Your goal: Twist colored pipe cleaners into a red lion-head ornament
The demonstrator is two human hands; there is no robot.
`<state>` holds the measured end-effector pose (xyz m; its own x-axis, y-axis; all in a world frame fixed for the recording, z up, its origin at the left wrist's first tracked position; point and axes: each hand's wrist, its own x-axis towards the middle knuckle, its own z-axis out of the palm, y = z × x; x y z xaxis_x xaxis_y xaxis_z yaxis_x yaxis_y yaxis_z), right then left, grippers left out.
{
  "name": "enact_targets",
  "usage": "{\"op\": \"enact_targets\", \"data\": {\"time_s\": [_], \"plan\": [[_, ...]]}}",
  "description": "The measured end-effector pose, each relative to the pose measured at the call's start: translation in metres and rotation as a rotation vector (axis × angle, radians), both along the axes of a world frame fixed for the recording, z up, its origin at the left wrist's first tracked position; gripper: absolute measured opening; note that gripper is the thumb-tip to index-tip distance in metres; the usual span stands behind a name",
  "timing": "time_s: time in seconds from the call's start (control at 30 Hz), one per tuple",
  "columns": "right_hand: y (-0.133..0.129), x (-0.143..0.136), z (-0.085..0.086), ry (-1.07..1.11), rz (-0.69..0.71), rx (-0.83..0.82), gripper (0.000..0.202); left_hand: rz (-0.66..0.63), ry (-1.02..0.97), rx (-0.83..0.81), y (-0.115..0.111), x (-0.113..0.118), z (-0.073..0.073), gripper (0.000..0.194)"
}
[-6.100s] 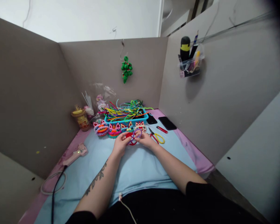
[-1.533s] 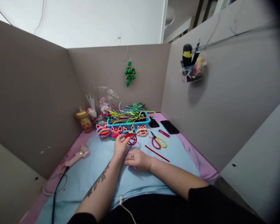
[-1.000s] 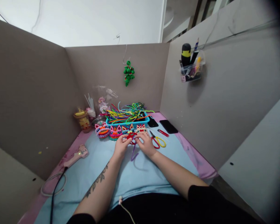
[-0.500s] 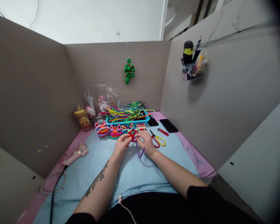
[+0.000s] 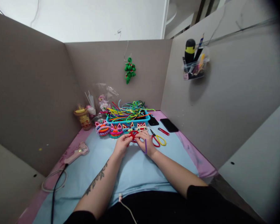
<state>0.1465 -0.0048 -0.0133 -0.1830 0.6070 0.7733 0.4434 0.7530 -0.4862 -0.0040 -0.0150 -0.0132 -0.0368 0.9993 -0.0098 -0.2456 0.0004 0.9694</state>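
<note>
Between my hands is a small red fuzzy piece (image 5: 133,136) with an open, looped shape. My left hand (image 5: 123,143) pinches its left side. The fingers of my right hand (image 5: 144,143) are closed on its right side. A bent purple pipe cleaner (image 5: 146,146) shows over my right hand; its other end is hidden. Behind my hands stands a row of colourful fuzzy animal heads, among them a pink one (image 5: 116,130), a blue one (image 5: 128,128) and a white and red one (image 5: 142,127).
A blue basket (image 5: 128,123) of pipe cleaners stands at the back. Scissors (image 5: 159,140), a red cutter (image 5: 163,131) and a black phone (image 5: 169,125) lie right. A pink glue gun (image 5: 77,153) with its cord and a cup (image 5: 84,118) are left.
The purple pipe cleaner has swung from hanging below the red piece to lying across my right hand. The red piece stays between both hands, and the view has shifted slightly.
</note>
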Motion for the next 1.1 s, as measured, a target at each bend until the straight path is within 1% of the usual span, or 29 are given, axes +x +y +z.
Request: {"op": "enact_targets", "data": {"time_s": [0.1,0.27,0.37,0.57,0.7,0.9,1.0,1.1], "plan": [[0.0009,0.0005,-0.0003,-0.024,0.009,-0.026,0.008,0.002,0.002,0.009,-0.0008,0.0004,-0.0011,0.041],[0.0030,0.0009,-0.0049,-0.020,-0.083,-0.050,0.006,0.011,0.019,0.035,0.0001,0.0002,-0.0043,0.039],[0.0024,0.0004,-0.0060,-0.014,-0.084,-0.071,0.007,0.022,0.028,0.038,-0.0001,0.0013,-0.0037,0.039],[-0.0046,-0.0029,-0.0001,0.043,-0.107,-0.096,0.012,0.019,0.013,0.027,-0.0033,0.0052,0.0008,0.040],[-0.0056,-0.0045,0.0010,0.061,-0.098,-0.167,0.015,-0.004,0.007,0.025,-0.0039,0.0057,0.0011,0.039],[0.0007,-0.0010,-0.0012,0.077,-0.048,-0.278,0.016,-0.014,0.019,-0.008,-0.0039,0.0026,0.0012,0.044],[0.0018,0.0023,0.0003,0.120,-0.056,-0.262,0.015,0.007,0.023,-0.010,-0.0033,0.0009,0.0024,0.044],[0.0014,0.0047,0.0011,0.140,-0.087,-0.161,0.013,0.055,-0.014,-0.019,-0.0015,0.0001,0.0033,0.042]]}}
